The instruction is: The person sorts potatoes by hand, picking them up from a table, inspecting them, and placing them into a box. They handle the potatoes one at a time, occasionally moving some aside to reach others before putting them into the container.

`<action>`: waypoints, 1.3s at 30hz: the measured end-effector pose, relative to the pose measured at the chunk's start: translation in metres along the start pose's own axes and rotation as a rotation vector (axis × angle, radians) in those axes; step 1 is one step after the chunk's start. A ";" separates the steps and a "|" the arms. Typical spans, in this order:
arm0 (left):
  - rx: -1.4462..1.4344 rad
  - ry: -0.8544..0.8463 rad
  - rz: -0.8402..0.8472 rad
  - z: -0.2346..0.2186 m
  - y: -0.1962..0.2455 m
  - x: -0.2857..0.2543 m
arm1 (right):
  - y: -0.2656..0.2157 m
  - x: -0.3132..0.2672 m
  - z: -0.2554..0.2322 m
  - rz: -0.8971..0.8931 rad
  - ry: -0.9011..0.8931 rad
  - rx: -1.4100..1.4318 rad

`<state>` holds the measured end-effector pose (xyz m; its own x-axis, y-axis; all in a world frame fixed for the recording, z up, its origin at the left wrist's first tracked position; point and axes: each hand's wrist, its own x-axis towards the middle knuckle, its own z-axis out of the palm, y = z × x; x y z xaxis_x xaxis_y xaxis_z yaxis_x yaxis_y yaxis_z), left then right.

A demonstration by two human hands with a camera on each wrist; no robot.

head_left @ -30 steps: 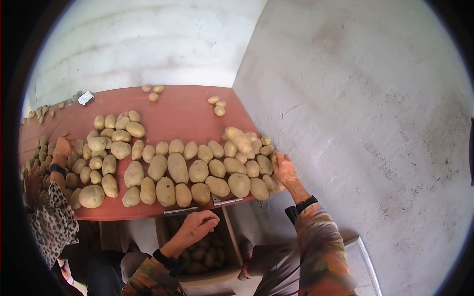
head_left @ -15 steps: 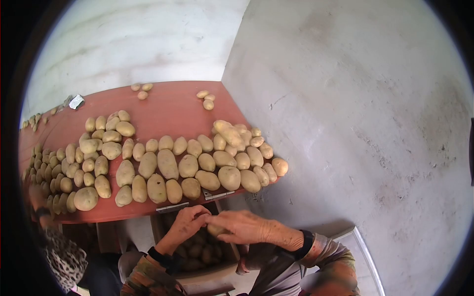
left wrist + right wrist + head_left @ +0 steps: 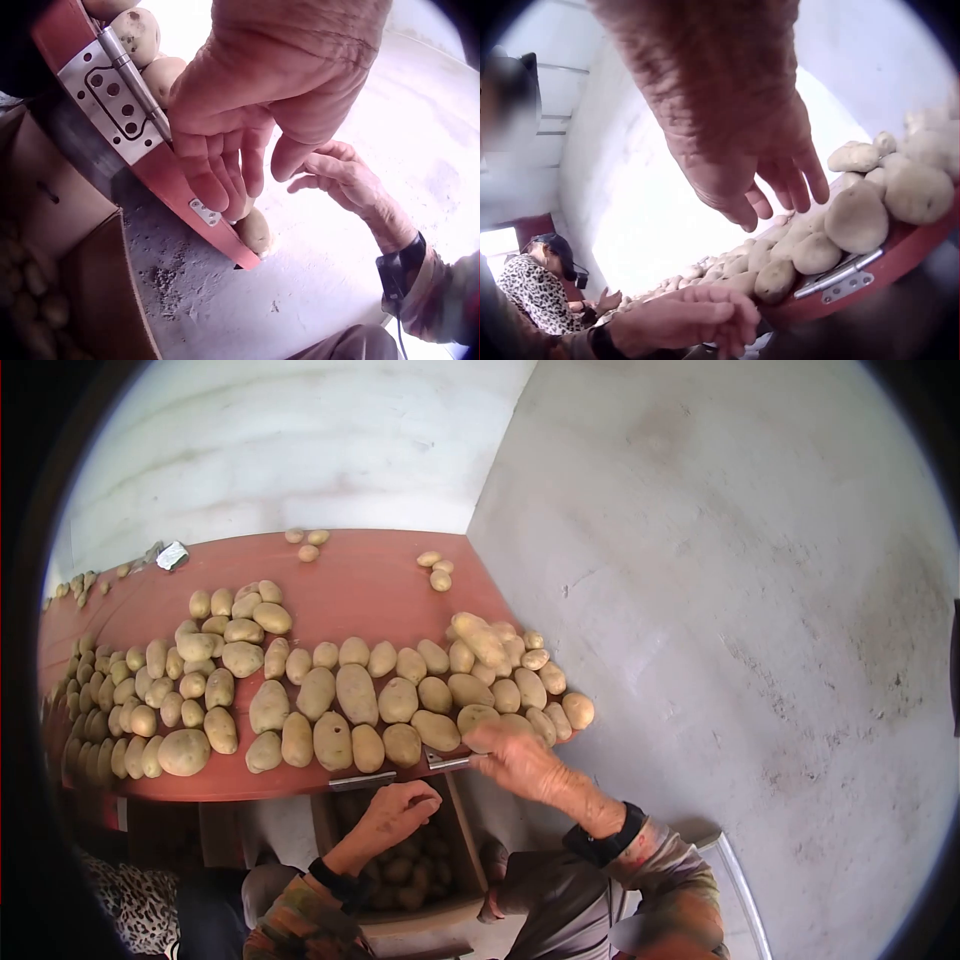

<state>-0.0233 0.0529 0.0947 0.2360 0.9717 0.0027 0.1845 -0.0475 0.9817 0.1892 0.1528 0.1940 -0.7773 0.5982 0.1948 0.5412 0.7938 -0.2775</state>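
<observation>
Rows of pale potatoes [image 3: 357,695] cover the front part of a red table [image 3: 370,580]. My right hand [image 3: 520,760] is over the front row near the table's right end, its fingertips overlapping a round potato in the head view. In the right wrist view its fingers [image 3: 810,176] hang loosely bent above the potatoes, holding nothing. My left hand [image 3: 398,815] hovers in front of the table edge, above a cardboard box [image 3: 465,830] containing potatoes [image 3: 405,875]. Its relaxed, empty fingers [image 3: 202,176] show in the left wrist view.
Metal hinges [image 3: 362,781] line the table's front edge. Small potato groups [image 3: 437,572] and a white packet [image 3: 172,555] lie farther back. A grey wall [image 3: 740,610] borders the right side. Another person [image 3: 540,289] in leopard print is at the left.
My right hand left the table's right end, brought a potato beside my left hand over the box, then returned empty to the front row. My left hand stayed nearly still.
</observation>
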 end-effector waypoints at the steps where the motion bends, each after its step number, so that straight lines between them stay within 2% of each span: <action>1: 0.000 0.007 0.000 0.000 0.001 0.000 | 0.006 0.010 -0.002 -0.007 -0.001 0.000; 3: 0.002 0.007 0.014 0.001 0.001 0.000 | 0.022 0.030 -0.002 0.138 0.089 -0.025; 7: 0.030 0.015 0.048 0.001 -0.001 0.001 | 0.059 0.071 0.007 0.126 0.218 -0.036; 9: 0.036 0.007 0.058 0.001 -0.002 0.001 | 0.071 0.092 0.008 0.305 0.240 -0.090; 10: 0.038 0.013 0.052 0.000 -0.003 0.002 | 0.082 0.103 0.012 0.301 0.238 -0.084; 12: 0.089 0.006 0.051 0.000 -0.005 0.003 | 0.098 0.123 0.015 0.411 0.197 -0.167; 14: 0.111 0.017 0.042 0.000 -0.007 0.004 | 0.107 0.135 0.014 0.399 0.169 -0.179; 17: 0.109 0.053 0.051 0.002 -0.012 0.003 | 0.113 0.152 0.016 0.572 0.072 -0.175; 23: 0.109 0.076 0.047 0.001 -0.008 0.001 | 0.137 0.161 0.025 0.618 -0.075 -0.149; 29: 0.151 0.084 0.082 0.000 -0.010 0.002 | 0.149 0.152 0.033 0.523 0.000 -0.093; 30: 0.171 0.081 0.088 -0.001 -0.010 0.002 | 0.149 0.147 0.033 0.519 0.005 -0.096; 32: 0.186 0.076 0.083 -0.003 -0.008 0.000 | 0.150 0.136 0.035 0.457 0.152 0.064; 33: 0.198 0.064 0.074 -0.004 -0.007 0.000 | 0.138 0.131 0.029 0.455 0.155 0.062; 35: 0.190 0.076 0.076 -0.005 -0.005 -0.001 | 0.093 0.113 0.000 0.621 0.223 0.371; 36: 0.182 0.088 0.069 -0.004 -0.005 -0.002 | 0.086 0.104 -0.006 0.626 0.223 0.365; 39: 0.200 0.090 0.085 -0.002 -0.007 -0.001 | 0.055 0.073 -0.016 0.562 0.444 0.571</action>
<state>-0.0271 0.0527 0.0883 0.1741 0.9786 0.1097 0.3552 -0.1663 0.9199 0.1672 0.2419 0.2075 -0.1886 0.9611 0.2016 0.4700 0.2686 -0.8408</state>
